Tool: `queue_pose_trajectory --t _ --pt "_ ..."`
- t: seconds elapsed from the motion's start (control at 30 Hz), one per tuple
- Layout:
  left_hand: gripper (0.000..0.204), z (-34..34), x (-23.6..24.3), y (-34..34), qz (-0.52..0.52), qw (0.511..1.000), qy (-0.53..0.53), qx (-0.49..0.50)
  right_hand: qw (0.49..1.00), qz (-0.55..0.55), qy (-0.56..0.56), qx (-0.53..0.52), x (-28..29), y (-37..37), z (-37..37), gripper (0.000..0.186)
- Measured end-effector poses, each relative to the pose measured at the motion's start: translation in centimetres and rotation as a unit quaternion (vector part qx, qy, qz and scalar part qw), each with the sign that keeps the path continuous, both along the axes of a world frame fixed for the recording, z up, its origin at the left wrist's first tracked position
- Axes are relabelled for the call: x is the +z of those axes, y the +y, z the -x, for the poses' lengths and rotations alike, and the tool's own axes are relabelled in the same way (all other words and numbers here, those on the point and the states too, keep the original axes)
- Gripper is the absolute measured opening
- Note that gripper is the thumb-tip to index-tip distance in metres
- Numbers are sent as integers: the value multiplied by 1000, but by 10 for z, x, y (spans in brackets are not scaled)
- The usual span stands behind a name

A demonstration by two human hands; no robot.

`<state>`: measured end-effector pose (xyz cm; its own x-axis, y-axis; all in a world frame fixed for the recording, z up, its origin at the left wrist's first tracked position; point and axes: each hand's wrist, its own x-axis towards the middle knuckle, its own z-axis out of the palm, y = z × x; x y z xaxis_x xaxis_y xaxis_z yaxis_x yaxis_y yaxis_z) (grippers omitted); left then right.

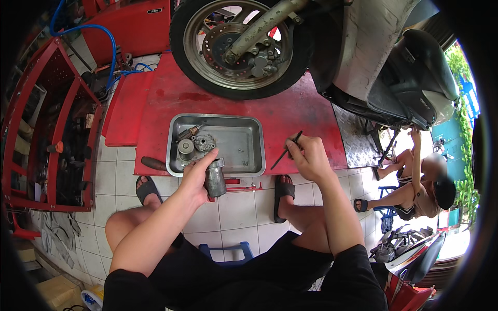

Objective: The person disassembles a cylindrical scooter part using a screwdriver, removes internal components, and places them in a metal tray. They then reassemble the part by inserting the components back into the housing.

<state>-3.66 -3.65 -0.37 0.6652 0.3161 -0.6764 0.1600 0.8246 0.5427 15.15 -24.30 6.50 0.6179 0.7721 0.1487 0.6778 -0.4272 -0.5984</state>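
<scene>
Just in front of the steel tray [249, 150], over its near rim, the person's left hand [198, 173] holds a grey metal engine part [214, 178], a stubby cylinder with a flange at the top. The fingers [207, 158] are wrapped round its upper end and closed firmly on it, so the part hangs below the hand, past the tray's near edge and above the white floor tiles [236, 210]. To the right of the tray, the right hand [307, 155] pinches a thin dark tool [286, 150], something like a pick or slim screwdriver; the fingers are shut on its upper end and its tip slants down toward the tray's right rim, stopping just short of it.

Inside the tray, at its left end, lie several small metal pieces [192, 144], one round and capped, another with a brownish fitting; the rest of the tray floor is bare metal. The tray sits on a red lift platform [290, 111]. Behind the tray, a scooter's front wheel [238, 46] with its brake disc stands on that platform. A dark handle [154, 164] lies just left of the tray's near corner. Far left of the tray is a red tool rack [52, 129]. Well to the right of the tray, another person [423, 186] crouches beside the scooter.
</scene>
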Motion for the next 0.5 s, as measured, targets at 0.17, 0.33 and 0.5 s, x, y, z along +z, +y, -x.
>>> queue_pose_trajectory --t 0.17,0.33,0.5 --pt "39 -2 -2 -1 -10 1000 -6 8 998 -59 -13 19 -8 2 -1 18" --pt "30 -3 -6 2 5 1000 -4 8 996 -76 -24 32 -19 13 6 16" --pt "28 -2 -7 2 -2 1000 9 6 991 -98 -92 -1 -19 15 4 16"
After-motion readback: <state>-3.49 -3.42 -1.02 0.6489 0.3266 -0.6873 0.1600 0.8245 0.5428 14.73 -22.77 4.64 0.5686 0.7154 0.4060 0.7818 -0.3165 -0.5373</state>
